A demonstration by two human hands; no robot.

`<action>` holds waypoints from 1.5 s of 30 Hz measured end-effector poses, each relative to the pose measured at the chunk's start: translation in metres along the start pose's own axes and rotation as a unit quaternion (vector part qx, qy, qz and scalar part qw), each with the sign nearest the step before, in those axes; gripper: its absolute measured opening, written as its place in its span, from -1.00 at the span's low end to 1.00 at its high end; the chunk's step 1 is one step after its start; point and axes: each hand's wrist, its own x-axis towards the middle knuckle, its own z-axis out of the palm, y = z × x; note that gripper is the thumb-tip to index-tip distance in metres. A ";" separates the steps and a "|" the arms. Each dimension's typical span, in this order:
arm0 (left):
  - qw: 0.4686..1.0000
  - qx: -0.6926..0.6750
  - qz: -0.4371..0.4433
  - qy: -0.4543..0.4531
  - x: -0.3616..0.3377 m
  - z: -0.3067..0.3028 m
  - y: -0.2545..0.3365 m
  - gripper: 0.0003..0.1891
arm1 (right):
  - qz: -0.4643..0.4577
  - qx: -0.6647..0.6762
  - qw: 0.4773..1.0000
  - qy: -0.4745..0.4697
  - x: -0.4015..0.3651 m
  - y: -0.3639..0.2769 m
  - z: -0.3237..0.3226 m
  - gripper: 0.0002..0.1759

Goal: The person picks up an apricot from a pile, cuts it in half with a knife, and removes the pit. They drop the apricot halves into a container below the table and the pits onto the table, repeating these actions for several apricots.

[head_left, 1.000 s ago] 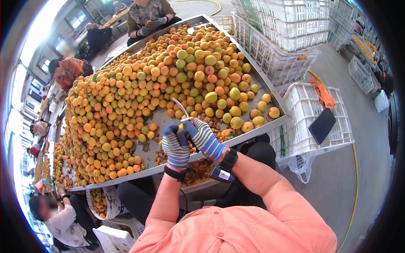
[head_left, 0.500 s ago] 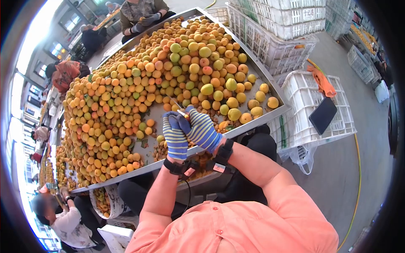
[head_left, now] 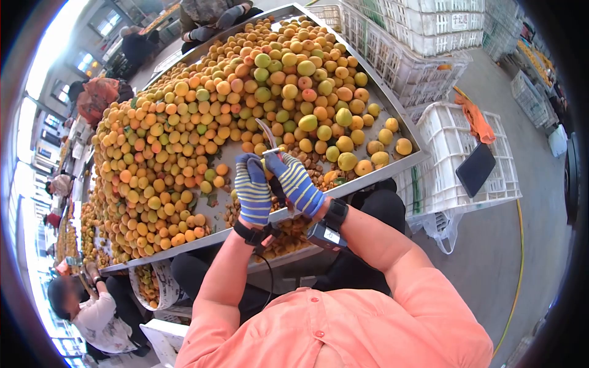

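Both hands wear blue-and-yellow striped gloves at the near edge of a metal tray heaped with orange, yellow and green fruit. My right hand is closed around a knife, its curved blade pointing up and away over the tray. My left hand is beside it with fingers curled around a yellow-orange fruit, mostly hidden between the two hands. Brown pits or scraps lie just beyond the hands.
Stacked white crates stand beyond the tray's right side. A nearer white crate bears an orange cloth and a black tablet. A bucket of fruit sits below the tray. Co-workers are at the far end and lower left.
My hands have moved slightly apart, and the knife blade has turned more upright and into clearer view. Some yellow-orange fruit now shows between my hands. The camera view has shifted slightly.
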 end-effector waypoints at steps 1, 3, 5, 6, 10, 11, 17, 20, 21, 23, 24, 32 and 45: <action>0.996 -0.077 -0.053 0.005 -0.001 0.000 0.001 -0.79 | -0.043 -0.054 0.998 -0.012 0.005 0.000 -0.002 -0.69; 0.961 -0.227 -0.157 0.015 -0.006 0.002 0.010 -0.76 | -0.193 -0.224 0.955 -0.005 0.013 0.004 -0.007 -0.67; 0.922 -0.286 -0.258 -0.022 -0.015 -0.003 0.019 -0.61 | -0.224 -0.302 0.926 0.000 0.014 0.005 -0.010 -0.63; 0.904 -0.324 -0.276 -0.037 -0.018 -0.002 0.018 -0.55 | -0.231 -0.341 0.911 0.003 0.008 -0.001 -0.008 -0.63; 0.913 -0.334 -0.229 -0.057 -0.020 -0.010 0.016 -0.55 | -0.250 -0.380 0.890 0.003 -0.001 -0.008 -0.010 -0.60; 0.926 -0.308 -0.214 -0.042 -0.019 -0.013 0.022 -0.55 | -0.254 -0.433 0.864 0.040 0.001 -0.006 -0.014 -0.64; 0.930 -0.352 -0.105 -0.028 -0.009 -0.016 0.026 -0.63 | -0.295 -0.367 0.882 -0.008 0.001 0.009 -0.026 -0.78; 0.915 -0.377 -0.138 -0.049 -0.008 -0.026 0.021 -0.59 | -0.262 -0.364 0.891 -0.066 -0.010 0.008 -0.024 -0.79; 0.904 -0.393 -0.159 -0.057 -0.007 -0.028 0.021 -0.58 | -0.255 -0.390 0.882 -0.064 -0.014 0.004 -0.022 -0.80; 0.879 -0.438 -0.177 -0.068 -0.007 -0.031 0.022 -0.56 | -0.242 -0.439 0.863 -0.058 -0.022 -0.005 -0.015 -0.80; 0.858 -0.472 -0.194 -0.063 -0.008 -0.030 0.029 -0.55 | -0.238 -0.436 0.866 -0.062 -0.020 -0.001 -0.015 -0.78; 0.873 -0.445 -0.195 -0.042 -0.009 -0.030 0.023 -0.51 | -0.224 -0.527 0.818 -0.045 -0.022 0.004 -0.014 -0.75; 0.882 -0.427 -0.201 -0.021 -0.007 -0.029 0.027 -0.45 | -0.238 -0.583 0.777 -0.017 -0.023 0.009 -0.013 -0.72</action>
